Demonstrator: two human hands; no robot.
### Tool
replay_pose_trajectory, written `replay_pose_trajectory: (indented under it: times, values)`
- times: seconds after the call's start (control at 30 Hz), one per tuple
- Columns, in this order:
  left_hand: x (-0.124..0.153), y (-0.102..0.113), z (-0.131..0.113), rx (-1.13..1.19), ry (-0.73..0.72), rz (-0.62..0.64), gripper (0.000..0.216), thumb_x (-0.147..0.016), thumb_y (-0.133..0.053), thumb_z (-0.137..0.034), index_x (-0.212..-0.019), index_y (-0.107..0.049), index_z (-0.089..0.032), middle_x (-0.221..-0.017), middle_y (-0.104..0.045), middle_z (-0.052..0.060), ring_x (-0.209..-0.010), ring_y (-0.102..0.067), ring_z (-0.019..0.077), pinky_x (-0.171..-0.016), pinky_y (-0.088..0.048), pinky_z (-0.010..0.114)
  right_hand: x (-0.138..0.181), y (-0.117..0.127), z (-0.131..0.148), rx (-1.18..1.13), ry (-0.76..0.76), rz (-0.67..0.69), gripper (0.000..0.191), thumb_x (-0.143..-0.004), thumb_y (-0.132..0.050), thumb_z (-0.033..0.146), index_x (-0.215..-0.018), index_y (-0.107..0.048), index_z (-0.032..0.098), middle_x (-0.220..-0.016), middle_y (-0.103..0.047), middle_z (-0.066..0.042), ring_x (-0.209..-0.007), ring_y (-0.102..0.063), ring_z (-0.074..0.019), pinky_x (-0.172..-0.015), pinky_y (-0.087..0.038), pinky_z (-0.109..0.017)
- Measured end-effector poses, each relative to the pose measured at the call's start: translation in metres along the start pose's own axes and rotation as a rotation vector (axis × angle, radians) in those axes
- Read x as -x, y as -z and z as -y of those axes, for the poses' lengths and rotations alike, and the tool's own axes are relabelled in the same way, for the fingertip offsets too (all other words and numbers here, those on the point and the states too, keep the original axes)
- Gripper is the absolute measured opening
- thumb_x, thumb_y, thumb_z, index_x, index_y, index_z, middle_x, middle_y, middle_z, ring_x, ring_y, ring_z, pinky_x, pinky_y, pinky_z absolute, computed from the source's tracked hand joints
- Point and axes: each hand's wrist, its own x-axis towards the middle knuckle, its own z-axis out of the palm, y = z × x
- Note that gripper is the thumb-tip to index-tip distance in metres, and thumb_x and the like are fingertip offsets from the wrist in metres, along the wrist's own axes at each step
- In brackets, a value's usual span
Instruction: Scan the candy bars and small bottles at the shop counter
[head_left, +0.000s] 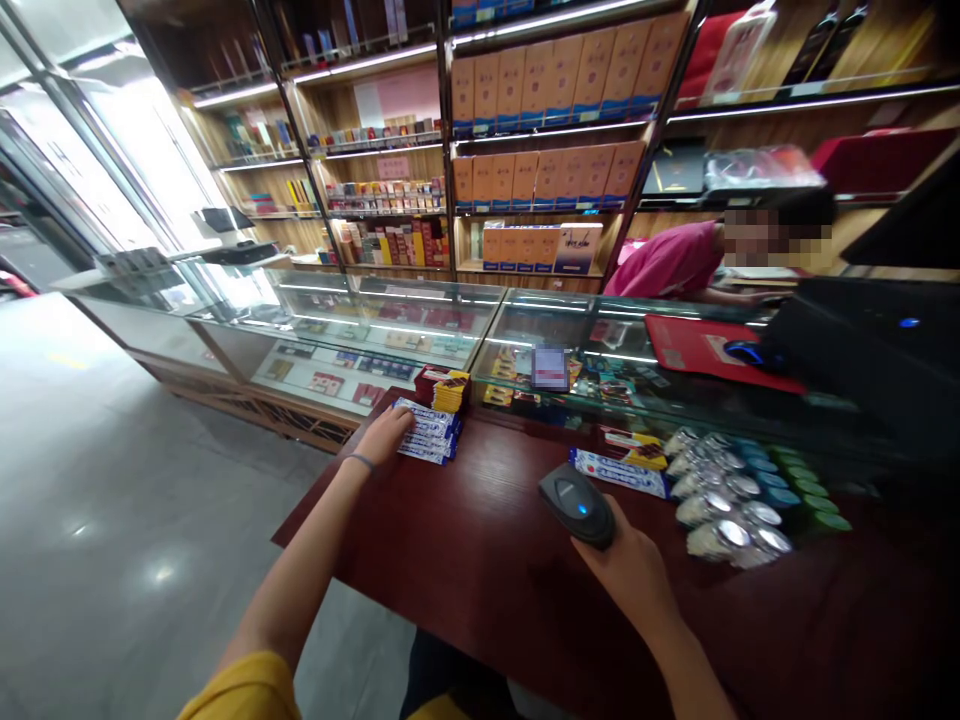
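Note:
A dark handheld barcode scanner [579, 506] with a lit blue spot is gripped in my right hand [628, 562], above the dark red-brown counter. My left hand [388, 436], with a band at its wrist, is at the left end of several blue-and-white snack packets [429, 440] lying in a row; its fingers are closed on the end of one packet. Behind these packets sits a stack of yellow-and-red packs [444, 390]. Right of the scanner lies another blue-and-white packet [619, 472], just in front of yellow-and-red packs [634, 448].
Several silver-topped containers [727, 505] stand at right beside blue and green-lidded ones [814, 490]. A glass display case [390, 325] runs behind the counter. A co-worker in a pink shirt [664, 262] leans behind it, near a red mat [712, 352] with a mouse [744, 352].

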Motion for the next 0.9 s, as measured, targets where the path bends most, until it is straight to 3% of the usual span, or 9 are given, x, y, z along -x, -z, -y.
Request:
replay_pose_trajectory:
  times: [0.23,0.4,0.63,0.77,0.9]
  values:
    - [0.005,-0.005,0.0,0.08,0.024,-0.05,0.025,-0.086,-0.048,-0.007,-0.1,-0.063,-0.021,-0.119,-0.06,0.01,-0.105,-0.057,0.0223,-0.095,-0.048,0.039,0.0,0.002,-0.002,-0.017,0.005,-0.013,0.03,-0.083,-0.057,0.038,-0.109,-0.054,0.025,-0.076,-0.074,-0.004,-0.07,-0.073,-0.0302,-0.053,-0.044,-0.031]
    - [0.003,-0.001,-0.023,0.092,0.035,-0.157,0.029,-0.092,-0.047,-0.015,-0.118,-0.06,-0.02,-0.125,-0.058,0.011,-0.114,-0.057,0.024,-0.102,-0.047,0.042,0.003,0.004,-0.008,-0.038,-0.008,-0.041,0.033,-0.084,-0.056,0.038,-0.114,-0.052,0.024,-0.078,-0.075,-0.005,-0.07,-0.073,-0.0305,-0.055,-0.045,-0.031]
    - [-0.03,-0.016,-0.105,0.23,-0.005,-0.329,0.029,-0.097,-0.048,-0.026,-0.125,-0.056,-0.021,-0.119,-0.061,0.01,-0.113,-0.058,0.0244,-0.1,-0.049,0.042,0.013,0.025,-0.024,-0.06,-0.09,-0.064,0.035,-0.082,-0.057,0.037,-0.113,-0.054,0.024,-0.081,-0.075,-0.005,-0.076,-0.074,-0.0302,-0.059,-0.047,-0.031]
    - [-0.058,-0.039,-0.165,0.337,-0.083,-0.32,0.028,-0.096,-0.05,-0.024,-0.123,-0.057,-0.021,-0.117,-0.061,0.01,-0.113,-0.058,0.0238,-0.101,-0.049,0.042,0.024,0.044,-0.038,-0.086,-0.168,-0.064,0.03,-0.081,-0.059,0.036,-0.109,-0.056,0.025,-0.084,-0.076,-0.005,-0.08,-0.074,-0.0299,-0.061,-0.048,-0.03]
    - [-0.086,-0.06,-0.222,0.441,-0.153,-0.27,0.03,-0.094,-0.052,-0.021,-0.124,-0.058,-0.022,-0.118,-0.061,0.009,-0.113,-0.058,0.0239,-0.101,-0.049,0.042,0.036,0.059,-0.053,-0.043,-0.241,-0.113,0.04,-0.08,-0.06,0.034,-0.119,-0.057,0.024,-0.085,-0.076,-0.006,-0.08,-0.074,-0.0305,-0.06,-0.048,-0.03]
